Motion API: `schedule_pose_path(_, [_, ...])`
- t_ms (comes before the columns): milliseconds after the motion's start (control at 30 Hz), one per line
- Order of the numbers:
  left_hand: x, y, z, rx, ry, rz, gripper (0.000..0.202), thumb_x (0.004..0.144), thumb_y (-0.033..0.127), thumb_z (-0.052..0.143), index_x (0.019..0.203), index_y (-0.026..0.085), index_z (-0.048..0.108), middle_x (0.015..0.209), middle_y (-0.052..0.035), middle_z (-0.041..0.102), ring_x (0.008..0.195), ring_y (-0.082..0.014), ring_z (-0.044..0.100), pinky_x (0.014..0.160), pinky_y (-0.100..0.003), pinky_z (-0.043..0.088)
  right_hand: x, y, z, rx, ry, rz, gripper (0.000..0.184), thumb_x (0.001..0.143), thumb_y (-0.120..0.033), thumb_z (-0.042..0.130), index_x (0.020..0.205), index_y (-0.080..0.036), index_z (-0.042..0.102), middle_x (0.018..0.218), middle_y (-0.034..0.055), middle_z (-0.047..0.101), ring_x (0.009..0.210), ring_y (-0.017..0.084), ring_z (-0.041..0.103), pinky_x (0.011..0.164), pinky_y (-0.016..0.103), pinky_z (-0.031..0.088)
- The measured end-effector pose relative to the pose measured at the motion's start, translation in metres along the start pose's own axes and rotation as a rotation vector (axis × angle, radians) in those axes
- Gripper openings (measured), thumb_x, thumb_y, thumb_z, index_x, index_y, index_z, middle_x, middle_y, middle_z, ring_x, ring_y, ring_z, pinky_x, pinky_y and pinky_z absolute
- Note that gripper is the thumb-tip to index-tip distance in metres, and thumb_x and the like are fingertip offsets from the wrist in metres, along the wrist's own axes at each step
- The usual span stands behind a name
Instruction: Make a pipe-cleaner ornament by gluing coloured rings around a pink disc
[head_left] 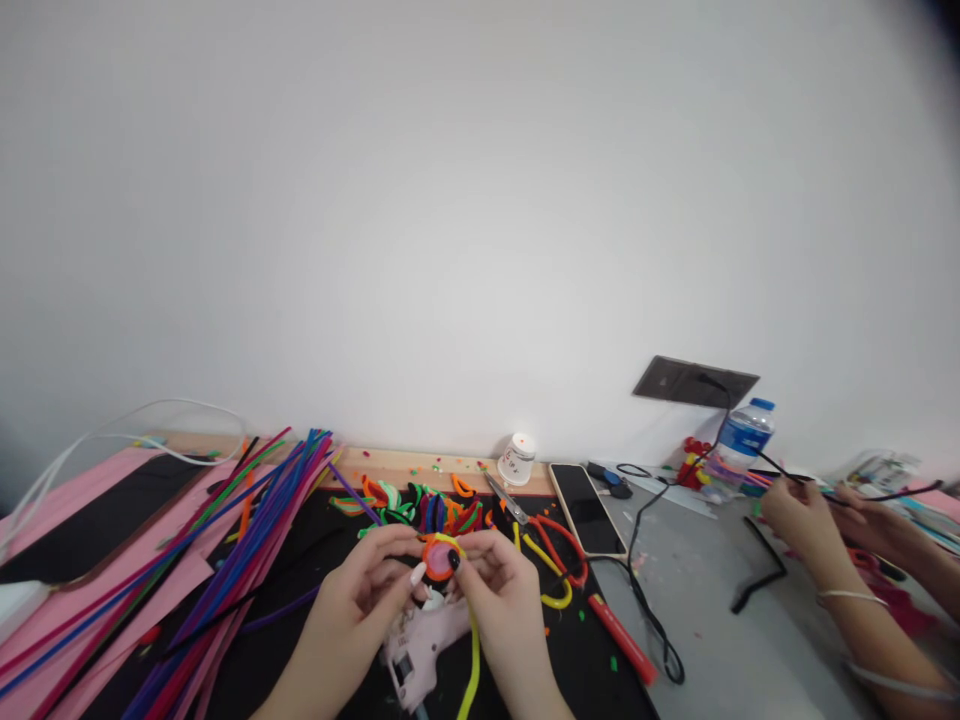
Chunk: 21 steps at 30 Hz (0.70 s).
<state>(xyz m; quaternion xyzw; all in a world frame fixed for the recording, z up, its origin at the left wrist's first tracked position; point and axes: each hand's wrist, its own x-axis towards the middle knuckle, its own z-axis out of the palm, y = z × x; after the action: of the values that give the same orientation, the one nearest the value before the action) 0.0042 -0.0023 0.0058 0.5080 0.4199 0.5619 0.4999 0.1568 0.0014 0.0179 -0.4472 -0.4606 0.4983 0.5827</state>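
My left hand (364, 595) and my right hand (501, 605) meet at the front middle, fingertips closed on a small round pipe-cleaner piece (440, 560). Its rim is orange and yellow, with a pink centre. From it a yellow pipe cleaner (472, 665) hangs beside my right hand. Under the fingers lies a pale pink hot glue gun (414, 652), partly hidden by them. Just beyond my hands is a heap of bent, colourful pipe-cleaner pieces (442, 512). Right of my right hand rest scissors (551, 535) with red-orange handles and another yellow pipe cleaner (555, 601).
Long pipe cleaners (232, 580) spread across pink sheets (97, 480) at left. Behind stand a white paper cup (517, 460) and a phone (587, 510). A red stick-like tool (622, 638) and black cable (656, 620) lie right. Another person's hands (806, 520) hold a black strand near a bottle (746, 432).
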Motion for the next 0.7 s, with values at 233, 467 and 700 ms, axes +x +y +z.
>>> schedule_pose_path(233, [-0.0007, 0.0009, -0.0068, 0.287, -0.007, 0.183, 0.023, 0.080, 0.022, 0.062, 0.095, 0.029, 0.077, 0.096, -0.0060, 0.077, 0.080, -0.0247, 0.072, 0.069, -0.028, 0.057, 0.0021, -0.0040, 0.0003, 0.127, 0.012, 0.067, 0.026, 0.064, -0.032, 0.081, 0.072, -0.015, 0.062, 0.056, -0.0009, 0.064, 0.046, 0.011, 0.057, 0.050, 0.023, 0.047])
schedule_pose_path(467, [0.0000, 0.0020, -0.0076, 0.416, 0.023, 0.312, 0.026, 0.080, 0.019, 0.062, 0.096, 0.032, 0.078, 0.097, -0.0043, 0.079, 0.091, -0.0255, 0.072, 0.082, -0.030, 0.056, 0.0006, -0.0042, 0.0000, 0.137, 0.001, 0.071, 0.025, 0.065, -0.029, 0.081, 0.071, -0.014, 0.063, 0.056, -0.0007, 0.065, 0.047, 0.011, 0.058, 0.050, 0.022, 0.047])
schedule_pose_path(700, [0.0002, -0.0008, -0.0098, 0.507, 0.052, 0.441, 0.025, 0.077, 0.017, 0.063, 0.093, 0.029, 0.077, 0.091, -0.0018, 0.080, 0.082, -0.0203, 0.074, 0.074, -0.024, 0.059, -0.0006, -0.0057, 0.0013, 0.129, 0.005, 0.075, 0.023, 0.064, -0.027, 0.080, 0.070, -0.014, 0.063, 0.054, -0.0010, 0.065, 0.046, 0.011, 0.058, 0.050, 0.021, 0.046])
